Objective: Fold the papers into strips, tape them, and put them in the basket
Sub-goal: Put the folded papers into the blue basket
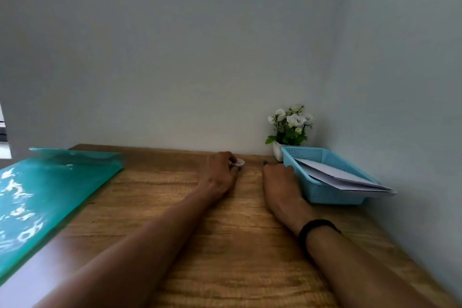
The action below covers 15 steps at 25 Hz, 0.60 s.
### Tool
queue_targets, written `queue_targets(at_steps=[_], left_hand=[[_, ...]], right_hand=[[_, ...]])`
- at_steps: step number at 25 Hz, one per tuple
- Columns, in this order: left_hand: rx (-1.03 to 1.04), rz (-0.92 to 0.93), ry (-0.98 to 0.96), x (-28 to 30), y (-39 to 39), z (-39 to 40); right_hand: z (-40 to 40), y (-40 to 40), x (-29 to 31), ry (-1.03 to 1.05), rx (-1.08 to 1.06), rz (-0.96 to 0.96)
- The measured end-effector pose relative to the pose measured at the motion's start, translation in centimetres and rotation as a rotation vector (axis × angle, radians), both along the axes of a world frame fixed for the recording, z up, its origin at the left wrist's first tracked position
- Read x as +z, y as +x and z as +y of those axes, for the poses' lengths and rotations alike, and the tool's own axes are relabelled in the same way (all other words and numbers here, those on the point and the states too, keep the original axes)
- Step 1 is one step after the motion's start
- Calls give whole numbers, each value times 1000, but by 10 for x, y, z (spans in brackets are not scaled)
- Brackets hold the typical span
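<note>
Wood-grain desk [225,245] fills my view, both forearms stretched across it. Teal plastic folder [50,195] lies at far left. Blue mesh basket [332,192] sits at right by the wall, holding folded white papers [345,175]; their long axis runs from the basket's far-left corner to its near-right, tips overhanging the near rim. Right hand [280,182] lies flat, fingers straight, against the basket's side. Left hand [220,172] pinches a small tape roll [238,163] near the back wall. Potted white flowers [291,127] stand behind the basket.
</note>
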<state>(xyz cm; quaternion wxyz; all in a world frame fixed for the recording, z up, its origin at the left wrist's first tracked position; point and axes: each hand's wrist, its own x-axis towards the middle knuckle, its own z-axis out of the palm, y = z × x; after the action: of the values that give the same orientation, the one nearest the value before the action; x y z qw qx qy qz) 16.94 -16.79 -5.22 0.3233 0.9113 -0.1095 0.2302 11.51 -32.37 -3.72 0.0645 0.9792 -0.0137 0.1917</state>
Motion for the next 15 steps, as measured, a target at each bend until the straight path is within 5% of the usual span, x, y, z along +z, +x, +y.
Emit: queue_targets(at_steps=[15], left_hand=[[-85,-18,136,-3,106,-61]], right_hand=[[-8,64,-6,-57,-30,72]])
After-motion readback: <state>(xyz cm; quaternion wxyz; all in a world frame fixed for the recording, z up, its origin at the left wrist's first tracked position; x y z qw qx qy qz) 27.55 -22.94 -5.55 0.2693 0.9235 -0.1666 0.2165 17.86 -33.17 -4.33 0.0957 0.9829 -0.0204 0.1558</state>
